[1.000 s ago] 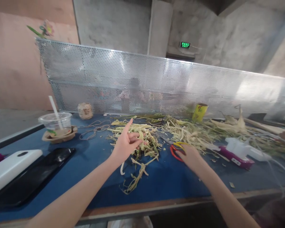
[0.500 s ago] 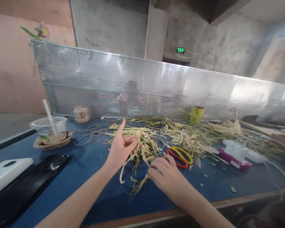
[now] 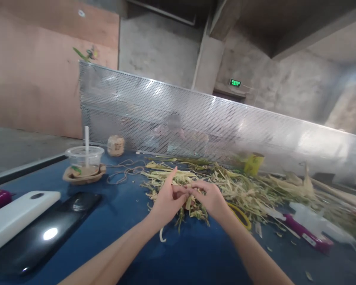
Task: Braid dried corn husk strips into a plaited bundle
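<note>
My left hand (image 3: 166, 201) is over the middle of the blue table, thumb and fingers pinched together and index finger pointing up. My right hand (image 3: 211, 196) meets it, its fingertips closed against those of the left. Between them is a pale strip of dried plant (image 3: 188, 202), largely covered by the fingers. Below and around the hands lie crumpled pale-green dried plant pieces (image 3: 200, 213). Beside my right wrist shows the yellow handle of a pair of scissors (image 3: 243, 218); the rest is hidden behind the hand and forearm.
A heap of dried leaves (image 3: 240, 190) spreads to the right, near a yellow container (image 3: 253, 163). A purple and white device (image 3: 308, 233) lies at right. At left are a lidded plastic cup (image 3: 77, 158), tangled cord (image 3: 126, 172), a black phone (image 3: 47, 225) and a white device (image 3: 20, 211).
My right hand has moved up and in to meet the left at the fingertips. The trailing strands below it have been drawn up. The view has shifted left.
</note>
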`<state>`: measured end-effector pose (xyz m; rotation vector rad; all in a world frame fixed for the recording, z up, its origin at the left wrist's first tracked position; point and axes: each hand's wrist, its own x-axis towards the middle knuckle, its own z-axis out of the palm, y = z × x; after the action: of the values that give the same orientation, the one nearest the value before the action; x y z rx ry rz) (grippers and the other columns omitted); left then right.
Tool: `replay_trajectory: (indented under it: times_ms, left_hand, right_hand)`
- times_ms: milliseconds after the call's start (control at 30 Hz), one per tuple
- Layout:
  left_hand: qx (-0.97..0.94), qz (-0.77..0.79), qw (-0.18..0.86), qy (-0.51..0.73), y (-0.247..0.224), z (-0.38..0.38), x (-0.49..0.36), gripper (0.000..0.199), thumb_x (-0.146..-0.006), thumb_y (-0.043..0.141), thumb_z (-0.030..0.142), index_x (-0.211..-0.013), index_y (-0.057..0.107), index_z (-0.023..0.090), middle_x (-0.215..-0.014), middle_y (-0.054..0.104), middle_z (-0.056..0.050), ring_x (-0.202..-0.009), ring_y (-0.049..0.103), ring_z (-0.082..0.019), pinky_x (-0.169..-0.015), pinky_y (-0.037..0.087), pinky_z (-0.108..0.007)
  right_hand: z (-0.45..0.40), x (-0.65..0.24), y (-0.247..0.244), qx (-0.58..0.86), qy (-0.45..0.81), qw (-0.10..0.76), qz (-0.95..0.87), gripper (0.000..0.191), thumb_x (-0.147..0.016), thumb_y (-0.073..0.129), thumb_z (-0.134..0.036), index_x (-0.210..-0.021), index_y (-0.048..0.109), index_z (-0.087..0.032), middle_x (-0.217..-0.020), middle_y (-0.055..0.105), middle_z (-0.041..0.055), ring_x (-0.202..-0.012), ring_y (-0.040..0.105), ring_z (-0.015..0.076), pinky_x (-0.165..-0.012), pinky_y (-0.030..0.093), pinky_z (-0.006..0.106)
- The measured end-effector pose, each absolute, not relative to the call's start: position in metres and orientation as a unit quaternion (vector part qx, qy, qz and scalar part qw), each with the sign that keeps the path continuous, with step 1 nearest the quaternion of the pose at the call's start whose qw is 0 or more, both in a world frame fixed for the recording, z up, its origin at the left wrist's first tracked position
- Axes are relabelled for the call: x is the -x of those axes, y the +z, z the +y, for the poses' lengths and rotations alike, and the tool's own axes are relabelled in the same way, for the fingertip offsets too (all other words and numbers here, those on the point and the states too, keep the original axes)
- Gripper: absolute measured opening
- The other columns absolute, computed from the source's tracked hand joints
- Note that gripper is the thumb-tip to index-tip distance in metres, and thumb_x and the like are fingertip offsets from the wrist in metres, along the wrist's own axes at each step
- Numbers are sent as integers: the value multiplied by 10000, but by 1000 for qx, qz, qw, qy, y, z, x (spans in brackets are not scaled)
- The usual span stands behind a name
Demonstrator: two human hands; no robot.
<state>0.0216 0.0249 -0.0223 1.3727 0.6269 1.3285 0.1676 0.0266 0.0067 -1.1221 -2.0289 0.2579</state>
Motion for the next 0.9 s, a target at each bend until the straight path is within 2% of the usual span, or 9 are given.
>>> replay_trajectory:
  times_ms: [133,233,333,467,567,700,833,900]
  left_hand:
    - [-500,286,615,538,-18,24,-7,951,-627,699,170,-1355,89,116,-578,601,59,-545,627,-141,-534,470,-235]
    - [-461,300,654,519,-14,23,3,891,-625,694,132,-1337,158,148,-591,601,60,-551,639,-140,-557,495,-247]
    - [-440,311,666,515,-15,24,7,838,-651,660,77,-1331,171,111,-531,563,73,-510,606,-109,-605,522,-276]
    - [-437,295,689,498,-23,27,8,834,-679,656,83,-1339,147,63,-517,572,46,-579,635,-139,-619,522,-271]
    - [-438,294,691,494,-27,27,9,879,-664,687,93,-1352,140,70,-570,631,1,-625,656,-168,-626,525,-280]
    - [-454,317,667,498,-24,26,13,914,-653,700,86,-1369,133,100,-628,680,-43,-628,664,-181,-609,522,-280]
    - [-470,320,677,466,-20,26,15,901,-681,672,85,-1379,102,106,-656,690,-48,-703,673,-210,-643,525,-310]
    - [-486,325,666,464,-20,26,15,889,-686,668,92,-1380,113,113,-656,687,-43,-699,670,-202,-640,522,-302]
  right_hand:
    - [33,-148,3,387,117,447,-798,186,-732,541,-190,-794,715,-213,-822,712,41,-774,657,200,-684,529,310]
    - [39,-145,-3,347,102,445,-819,223,-757,511,-179,-817,718,-235,-790,716,35,-736,665,193,-681,543,326]
    - [43,-147,-10,290,48,440,-849,292,-786,456,-139,-886,705,-254,-866,710,35,-832,653,186,-769,528,351]
    - [45,-153,-20,281,102,414,-860,297,-814,438,-153,-930,693,-250,-969,687,47,-905,640,177,-788,528,327]
    - [44,-158,-23,268,139,408,-862,289,-822,445,-156,-957,684,-246,-1001,676,53,-956,619,173,-802,522,312]
    - [38,-161,-20,247,162,397,-869,323,-838,427,-136,-1045,642,-259,-1055,653,44,-1045,564,162,-900,463,332]
    - [33,-161,-16,249,178,387,-870,314,-817,455,-137,-1040,646,-248,-1037,658,43,-1033,564,164,-895,459,322]
    - [32,-160,-17,264,199,395,-857,304,-814,459,-157,-1039,649,-233,-971,676,44,-935,605,164,-842,485,314]
